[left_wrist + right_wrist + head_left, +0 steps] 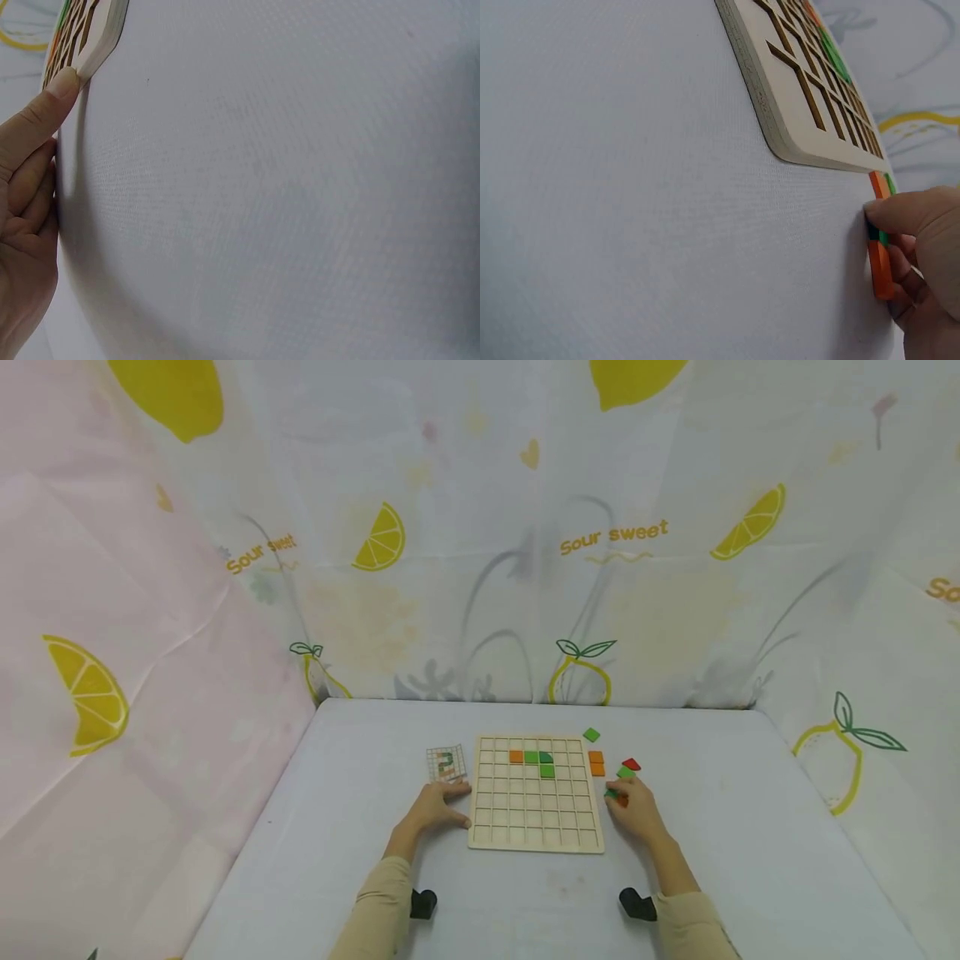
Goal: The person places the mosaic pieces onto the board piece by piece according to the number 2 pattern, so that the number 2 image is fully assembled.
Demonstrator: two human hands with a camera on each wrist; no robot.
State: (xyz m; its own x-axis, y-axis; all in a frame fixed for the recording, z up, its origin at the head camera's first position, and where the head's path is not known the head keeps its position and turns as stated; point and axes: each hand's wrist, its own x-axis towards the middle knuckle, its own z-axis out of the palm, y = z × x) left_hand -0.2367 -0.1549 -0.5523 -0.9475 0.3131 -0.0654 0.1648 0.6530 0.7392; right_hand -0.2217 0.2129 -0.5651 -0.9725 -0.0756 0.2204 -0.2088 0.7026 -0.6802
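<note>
A pale wooden grid board (535, 837) lies on the table, with an orange square tile (517, 757), two light green square tiles (532, 757) and a dark green tile with a rounded corner (546, 757) in its cells. My left hand (432, 807) rests at the board's left edge, thumb and forefinger spread against it. In the left wrist view its thumb (64, 84) touches the board's rim. Just right of the board, my right hand (636, 808) pinches a dark green tile (874, 231); its far side is hidden. An orange tile (881, 270) lies against that hand's fingers.
A small pattern card (446, 763) lies left of the board. Right of it are stacked-looking orange tiles (596, 763), a light green tile (592, 735), another green tile (626, 772) and a red tile (632, 764). Lemon-printed cloth (480, 610) hangs behind the white table (360, 777).
</note>
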